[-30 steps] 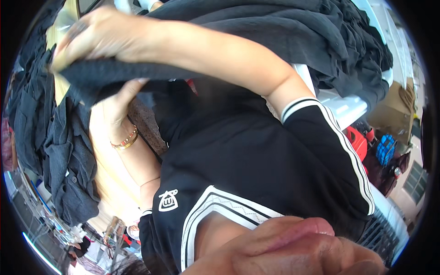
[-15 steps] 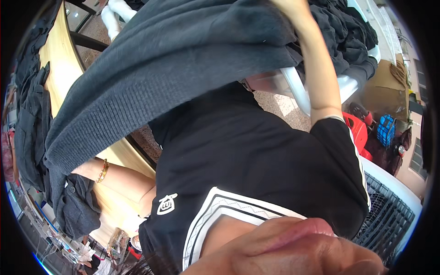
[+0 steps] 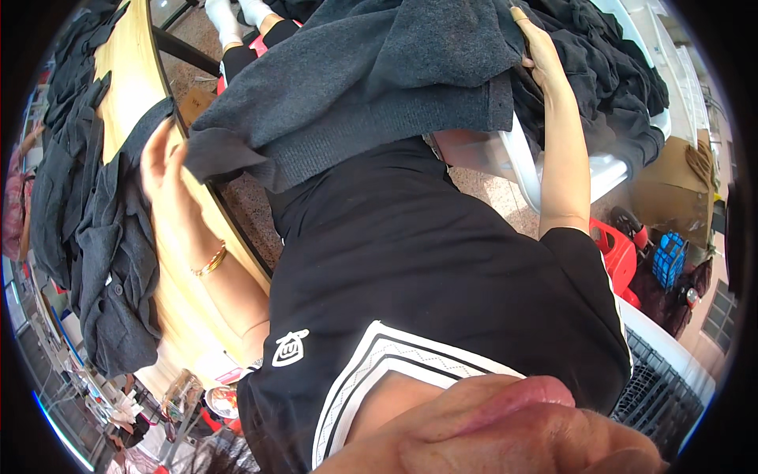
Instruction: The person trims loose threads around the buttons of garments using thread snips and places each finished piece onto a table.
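Observation:
A dark grey knitted garment [image 3: 379,87] with a ribbed hem lies bunched across my lap and hangs over its front. My right hand [image 3: 540,55] grips the garment's right edge; the thumb points up and the other fingers are partly hidden. On the left, my left hand [image 3: 167,170] is raised over the pale wooden table [image 3: 126,75], a little blurred, its fingers stretched and holding nothing. A loose flap of the garment hangs just beside it. Dark grey buttoned cardigans [image 3: 118,300] lie along the table's left side, near my left hand.
To the right, a white plastic tub [image 3: 517,162] holds a heap of dark clothes [image 3: 588,75]. A red plastic stool [image 3: 614,257], a blue basket-like object [image 3: 668,259], a cardboard box [image 3: 671,182] and a dark slatted crate [image 3: 659,383] stand farther right. Someone's white-socked feet [image 3: 225,22] show ahead.
My left hand has let go of the hem and moved up and right, fingers opening. The stretched garment has dropped and gathered on my lap. My right hand has shifted slightly right and down.

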A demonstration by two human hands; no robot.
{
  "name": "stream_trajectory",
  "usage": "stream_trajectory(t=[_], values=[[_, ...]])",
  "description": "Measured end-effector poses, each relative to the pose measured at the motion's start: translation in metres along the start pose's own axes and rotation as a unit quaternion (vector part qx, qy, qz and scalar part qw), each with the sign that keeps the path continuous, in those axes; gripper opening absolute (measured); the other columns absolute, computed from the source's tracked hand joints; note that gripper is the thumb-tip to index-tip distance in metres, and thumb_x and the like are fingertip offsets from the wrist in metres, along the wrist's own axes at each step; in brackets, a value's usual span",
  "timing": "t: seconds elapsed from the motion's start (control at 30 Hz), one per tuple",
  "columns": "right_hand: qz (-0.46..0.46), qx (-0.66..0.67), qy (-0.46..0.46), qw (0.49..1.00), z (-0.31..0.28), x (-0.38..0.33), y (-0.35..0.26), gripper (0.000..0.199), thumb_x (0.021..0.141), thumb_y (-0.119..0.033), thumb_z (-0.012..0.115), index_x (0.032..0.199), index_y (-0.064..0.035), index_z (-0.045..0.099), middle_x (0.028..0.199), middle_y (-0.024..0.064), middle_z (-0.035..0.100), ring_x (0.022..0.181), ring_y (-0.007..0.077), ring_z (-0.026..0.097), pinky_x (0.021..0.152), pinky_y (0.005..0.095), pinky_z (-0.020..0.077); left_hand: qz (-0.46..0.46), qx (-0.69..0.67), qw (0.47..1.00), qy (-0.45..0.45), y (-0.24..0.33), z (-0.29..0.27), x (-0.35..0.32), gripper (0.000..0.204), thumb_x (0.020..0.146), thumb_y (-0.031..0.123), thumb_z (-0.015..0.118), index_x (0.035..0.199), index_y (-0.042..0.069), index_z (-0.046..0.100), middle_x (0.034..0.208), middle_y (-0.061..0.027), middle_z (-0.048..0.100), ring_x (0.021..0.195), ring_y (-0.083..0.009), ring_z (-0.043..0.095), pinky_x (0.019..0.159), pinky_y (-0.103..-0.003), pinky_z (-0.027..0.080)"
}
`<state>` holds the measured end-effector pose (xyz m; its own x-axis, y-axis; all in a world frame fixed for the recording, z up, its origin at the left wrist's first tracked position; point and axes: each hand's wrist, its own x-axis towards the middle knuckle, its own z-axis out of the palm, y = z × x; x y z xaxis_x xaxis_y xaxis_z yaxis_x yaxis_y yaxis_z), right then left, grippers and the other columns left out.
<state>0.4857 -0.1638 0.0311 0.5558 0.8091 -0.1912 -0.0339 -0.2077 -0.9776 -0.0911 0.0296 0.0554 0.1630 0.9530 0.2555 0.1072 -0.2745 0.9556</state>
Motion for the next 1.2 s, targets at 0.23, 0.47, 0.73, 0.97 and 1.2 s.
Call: stream_trajectory(t=[0.23, 0.47, 0.73, 0.97, 1.2], values=[[-0.179, -0.046, -0.067, 0.98, 0.113, -0.063, -0.093, 0.031, 0.088, -0.011, 0.075, 0.114, 0.0048, 0.068, 0.102, 0.004, 0.07, 0.088, 0.0102, 0.063, 0.078, 0.0261, 0.051, 0.012, -0.124, 0.967, -0.224, 0.042, 0.118, -0.031, 0.028, 0.095, 0.01, 0.065, 0.122, 0.003, 0.069, 0.125, -0.0077, 0.068, 0.121, -0.0165, 0.06, 0.104, -0.032, 0.045], [-0.392, -0.212, -0.281, 0.85, 0.239, -0.083, -0.085, 0.029, 0.087, -0.021, 0.073, 0.096, 0.0034, 0.062, 0.078, 0.014, 0.066, 0.071, 0.0211, 0.064, 0.066, 0.0355, 0.0507, -0.118, -0.304, 0.908, -0.264, 0.029, 0.139, -0.02, 0.043, 0.107, 0.031, 0.05, 0.138, 0.001, 0.057, 0.121, -0.0091, 0.068, 0.11, -0.0167, 0.064, 0.098, -0.034, 0.049], [-0.415, -0.315, -0.412, 0.748, 0.304, -0.096, -0.099, 0.034, 0.086, -0.03, 0.076, 0.087, 0.0013, 0.064, 0.074, 0.0188, 0.064, 0.069, 0.0376, 0.064, 0.063, 0.043, 0.0497, -0.186, -0.326, 0.904, -0.204, 0.0, 0.073, -0.002, 0.034, 0.102, 0.021, 0.056, 0.128, 0.001, 0.064, 0.123, -0.0066, 0.068, 0.111, -0.0142, 0.064, 0.098, -0.032, 0.052], [-0.408, -0.377, -0.43, 0.712, 0.314, -0.069, -0.084, 0.031, 0.084, -0.03, 0.076, 0.089, -0.0009, 0.065, 0.08, 0.0164, 0.068, 0.075, 0.0364, 0.067, 0.067, 0.0438, 0.0517, -0.299, -0.406, 0.835, -0.222, -0.003, 0.085, 0.003, 0.031, 0.104, 0.021, 0.055, 0.129, 0.004, 0.061, 0.118, -0.0066, 0.068, 0.103, -0.016, 0.068, 0.089, -0.029, 0.054], [-0.325, -0.254, -0.457, 0.788, 0.301, -0.012, -0.08, 0.029, 0.089, -0.015, 0.074, 0.115, -0.0041, 0.073, 0.085, 0.0003, 0.067, 0.068, 0.0109, 0.059, 0.062, 0.0264, 0.0483, -0.333, -0.439, 0.81, -0.202, -0.042, 0.09, 0.02, 0.026, 0.103, 0.008, 0.054, 0.125, -0.003, 0.063, 0.121, -0.0104, 0.067, 0.109, -0.0182, 0.066, 0.098, -0.033, 0.054]])
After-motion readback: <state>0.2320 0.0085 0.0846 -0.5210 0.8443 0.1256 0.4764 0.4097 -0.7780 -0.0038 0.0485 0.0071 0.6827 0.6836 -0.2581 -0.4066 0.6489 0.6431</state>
